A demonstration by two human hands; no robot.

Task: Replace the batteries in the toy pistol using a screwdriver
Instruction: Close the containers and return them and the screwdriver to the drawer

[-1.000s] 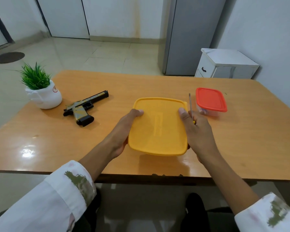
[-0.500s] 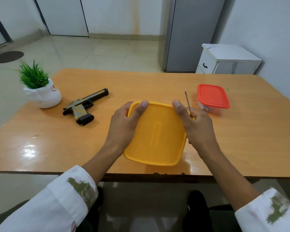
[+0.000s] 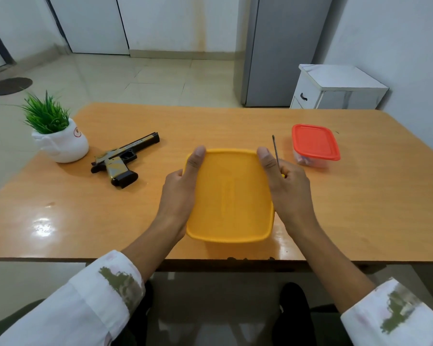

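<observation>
A yellow lidded box point(image 3: 229, 196) lies flat on the wooden table point(image 3: 360, 208) in front of me. My left hand point(image 3: 181, 188) grips its left side, thumb on the lid's far left corner. My right hand point(image 3: 286, 188) presses the right side with its thumb on the lid, while its fingers hold a thin screwdriver point(image 3: 276, 151) whose shaft points up and away. The toy pistol point(image 3: 121, 162), tan and black, lies on its side to the left, apart from both hands.
A small clear box with a red lid point(image 3: 315, 143) stands to the right of the yellow box. A white pot with a green plant point(image 3: 58, 136) sits at the table's left edge. A white cabinet point(image 3: 335, 88) and grey fridge stand beyond the table.
The yellow box has been turned square to me and set flat. My left thumb shifted onto the lid's far left corner. The screwdriver stays in my right hand.
</observation>
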